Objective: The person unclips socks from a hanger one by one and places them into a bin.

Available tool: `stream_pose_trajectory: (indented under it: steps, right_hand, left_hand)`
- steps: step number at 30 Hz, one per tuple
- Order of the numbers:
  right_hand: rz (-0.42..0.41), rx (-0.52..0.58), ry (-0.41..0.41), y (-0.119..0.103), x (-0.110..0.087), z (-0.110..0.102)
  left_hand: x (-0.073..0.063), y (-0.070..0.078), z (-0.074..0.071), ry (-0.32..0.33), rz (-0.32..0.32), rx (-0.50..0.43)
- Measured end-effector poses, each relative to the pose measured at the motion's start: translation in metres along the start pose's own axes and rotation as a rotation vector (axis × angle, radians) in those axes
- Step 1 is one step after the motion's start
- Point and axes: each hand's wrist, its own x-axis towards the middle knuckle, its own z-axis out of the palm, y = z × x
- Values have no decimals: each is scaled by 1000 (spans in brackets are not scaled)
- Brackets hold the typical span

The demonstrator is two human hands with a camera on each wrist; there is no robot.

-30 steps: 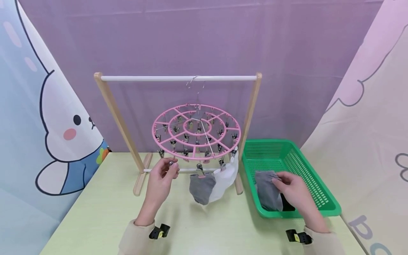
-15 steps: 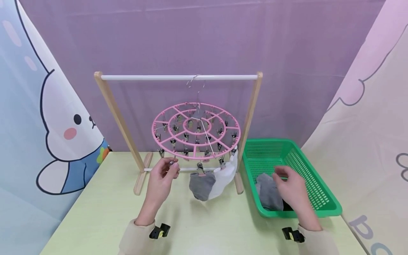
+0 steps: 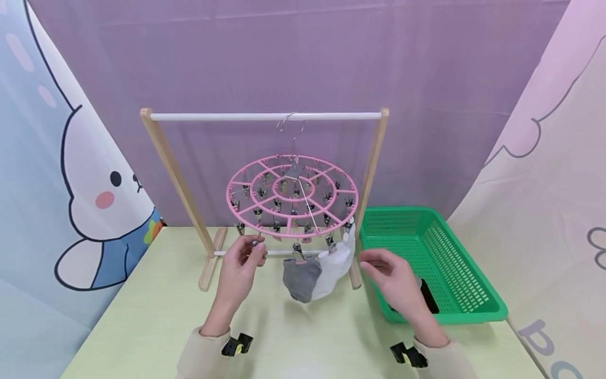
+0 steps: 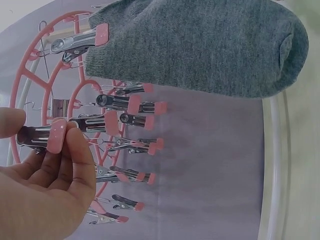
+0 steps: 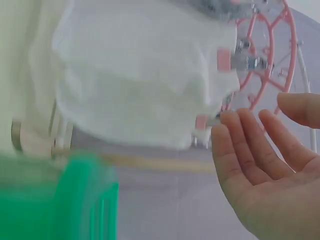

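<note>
A pink round clip hanger point(image 3: 272, 235) hangs from the rack's rail. My left hand point(image 3: 240, 268) is at its front left, pinching a metal clip with a pink tip point(image 4: 56, 136) between thumb and fingers. Nothing shows in that clip's tip. Beside it a grey sock point(image 4: 200, 47) hangs from another clip, and right of that a white sock point(image 5: 135, 70) hangs from two clips. My right hand point(image 3: 395, 281) is over the near left rim of the green basket point(image 3: 466, 317), fingers relaxed, thumb apart, holding nothing. It hides part of the basket's contents.
Wooden uprights point(image 3: 376, 152) and a white rail point(image 3: 213, 116) frame the hanger. A black item point(image 3: 430, 297) lies in the basket. Several more clips dangle beneath the ring. A purple cloth point(image 3: 303, 52) stands behind the pale table point(image 3: 156, 316).
My right hand lets go of a grey cloth piece in the basket, then moves left towards the hanging socks. My left hand stays at the clip.
</note>
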Motion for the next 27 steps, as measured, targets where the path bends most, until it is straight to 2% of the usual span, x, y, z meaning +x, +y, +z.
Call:
stream_pose_trajectory:
  steps: [5, 8, 19, 27]
  right_hand:
    - [-14, 150, -53, -5, 3, 18]
    - [-31, 188, -84, -6, 6, 28]
    - [-46, 159, -151, -1, 13, 57]
    - [-59, 103, -211, 6, 19, 76]
  left_hand:
    - [1, -2, 1, 0, 1, -6]
    - [1, -3, 0, 3, 5, -18]
    - [1, -2, 1, -10, 23, -40]
    - [0, -1, -4, -6, 9, -25]
